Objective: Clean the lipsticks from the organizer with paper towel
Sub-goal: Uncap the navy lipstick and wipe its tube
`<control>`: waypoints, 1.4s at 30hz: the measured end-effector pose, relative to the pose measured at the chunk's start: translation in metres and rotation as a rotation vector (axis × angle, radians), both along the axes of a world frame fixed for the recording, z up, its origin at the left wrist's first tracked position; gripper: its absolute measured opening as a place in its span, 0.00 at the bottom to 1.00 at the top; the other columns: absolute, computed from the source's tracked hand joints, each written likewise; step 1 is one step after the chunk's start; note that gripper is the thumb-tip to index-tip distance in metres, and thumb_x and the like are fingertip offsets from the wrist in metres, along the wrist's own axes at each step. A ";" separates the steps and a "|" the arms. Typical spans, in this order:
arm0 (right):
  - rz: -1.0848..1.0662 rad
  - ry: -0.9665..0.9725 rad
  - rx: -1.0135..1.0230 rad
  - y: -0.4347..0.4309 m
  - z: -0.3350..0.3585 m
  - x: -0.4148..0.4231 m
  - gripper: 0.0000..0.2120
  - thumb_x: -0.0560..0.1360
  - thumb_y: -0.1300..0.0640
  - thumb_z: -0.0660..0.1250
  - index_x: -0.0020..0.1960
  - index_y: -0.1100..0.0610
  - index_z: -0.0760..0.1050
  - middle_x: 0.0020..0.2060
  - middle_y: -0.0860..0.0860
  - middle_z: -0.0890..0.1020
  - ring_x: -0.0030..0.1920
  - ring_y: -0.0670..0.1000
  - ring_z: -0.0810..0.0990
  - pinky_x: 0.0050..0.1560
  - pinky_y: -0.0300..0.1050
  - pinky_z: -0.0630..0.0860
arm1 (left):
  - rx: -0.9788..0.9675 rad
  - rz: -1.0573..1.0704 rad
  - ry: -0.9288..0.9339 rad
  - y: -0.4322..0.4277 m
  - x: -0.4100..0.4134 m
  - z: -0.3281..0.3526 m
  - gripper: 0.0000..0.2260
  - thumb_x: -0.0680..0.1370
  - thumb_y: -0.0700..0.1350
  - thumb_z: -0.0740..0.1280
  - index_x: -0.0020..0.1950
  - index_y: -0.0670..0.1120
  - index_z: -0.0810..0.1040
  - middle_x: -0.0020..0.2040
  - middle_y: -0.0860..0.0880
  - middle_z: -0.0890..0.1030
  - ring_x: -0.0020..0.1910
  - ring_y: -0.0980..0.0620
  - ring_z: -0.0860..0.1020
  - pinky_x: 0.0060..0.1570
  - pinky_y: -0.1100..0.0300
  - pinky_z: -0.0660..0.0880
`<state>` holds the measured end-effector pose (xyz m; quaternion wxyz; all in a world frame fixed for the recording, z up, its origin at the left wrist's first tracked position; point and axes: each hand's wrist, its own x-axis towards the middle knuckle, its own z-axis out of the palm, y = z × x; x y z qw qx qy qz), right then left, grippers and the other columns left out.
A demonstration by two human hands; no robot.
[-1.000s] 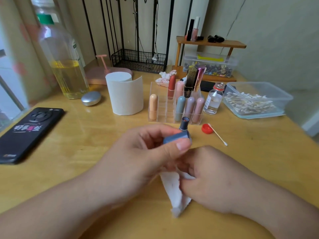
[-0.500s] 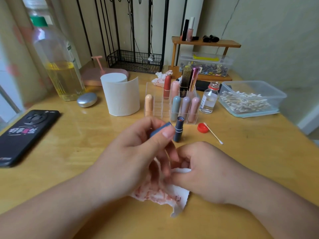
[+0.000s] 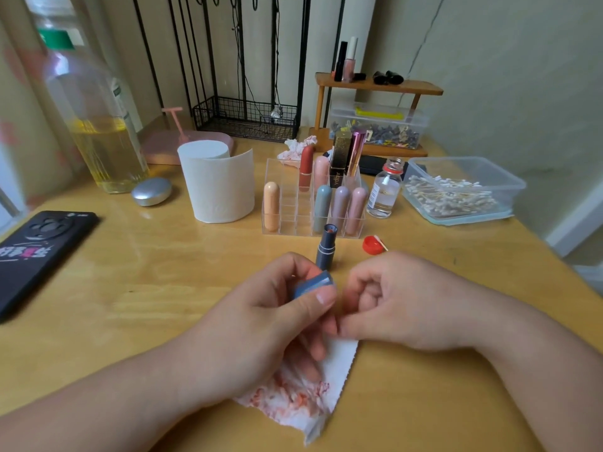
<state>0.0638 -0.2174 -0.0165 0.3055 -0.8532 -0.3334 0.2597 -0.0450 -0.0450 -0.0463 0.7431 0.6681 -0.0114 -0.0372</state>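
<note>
Right now the blue lipstick cap (image 3: 313, 285) sits just below the middle of the frame, pinched between the thumb and fingers of the left hand (image 3: 261, 321). Beside it the right hand (image 3: 401, 301) has its fingers curled in and appears to pinch the top edge of the paper towel (image 3: 329, 383). The towel trails from between both hands toward the lower centre, its lower part smeared red. Whether any towel is already tucked into the cap I cannot tell, because the fingers hide it.

Just above the knuckles the matching blue lipstick (image 3: 325, 247) stands upright and uncapped on the wooden table (image 3: 163, 288), a reddish tip showing. Behind it is the clear acrylic organizer (image 3: 287, 203), with several capped lipsticks upright in its slots. A paper towel roll (image 3: 218, 184) stands to its left, and a red bottle cap (image 3: 372, 245) lies to the right of the open tube.

The main risk, as I judge it, is that open tube. It stands near both hands, and a forward nudge while wiping could topple it and smear the table. Wiping with the already stained patch could put colour back on the cap. The thin paper might also tear if it is twisted hard.
</note>
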 end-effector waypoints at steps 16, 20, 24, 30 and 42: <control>-0.434 -0.363 -0.246 -0.028 -0.005 0.059 0.08 0.71 0.49 0.75 0.38 0.50 0.79 0.36 0.46 0.81 0.38 0.47 0.80 0.39 0.45 0.78 | 0.073 -0.032 -0.045 -0.003 0.002 0.001 0.08 0.74 0.49 0.72 0.49 0.47 0.82 0.39 0.46 0.80 0.38 0.49 0.80 0.41 0.59 0.78; -0.429 -0.371 -0.187 -0.029 -0.003 0.062 0.06 0.73 0.53 0.73 0.37 0.51 0.80 0.34 0.46 0.81 0.36 0.47 0.79 0.35 0.44 0.76 | 0.054 -0.028 -0.029 -0.003 0.003 -0.001 0.08 0.73 0.45 0.72 0.50 0.45 0.82 0.41 0.44 0.81 0.39 0.48 0.81 0.44 0.54 0.80; -0.491 -0.366 -0.031 -0.035 0.004 0.067 0.06 0.74 0.57 0.70 0.38 0.52 0.81 0.28 0.47 0.80 0.28 0.48 0.75 0.32 0.41 0.71 | -0.009 -0.002 -0.001 -0.002 0.004 0.000 0.09 0.71 0.43 0.74 0.48 0.42 0.78 0.40 0.39 0.82 0.39 0.44 0.82 0.42 0.54 0.80; -0.492 -0.373 0.030 -0.035 0.004 0.069 0.07 0.77 0.56 0.69 0.40 0.52 0.81 0.31 0.47 0.78 0.31 0.48 0.74 0.33 0.42 0.70 | 0.044 0.017 0.032 -0.001 0.003 0.002 0.08 0.72 0.49 0.73 0.46 0.45 0.82 0.39 0.42 0.81 0.37 0.45 0.81 0.39 0.57 0.79; -0.488 -0.336 -0.059 -0.029 -0.006 0.071 0.13 0.77 0.50 0.70 0.39 0.57 0.81 0.30 0.50 0.79 0.30 0.49 0.74 0.33 0.42 0.71 | 0.073 -0.024 0.077 -0.004 0.002 0.006 0.09 0.73 0.49 0.74 0.47 0.45 0.83 0.36 0.48 0.80 0.36 0.51 0.79 0.42 0.56 0.80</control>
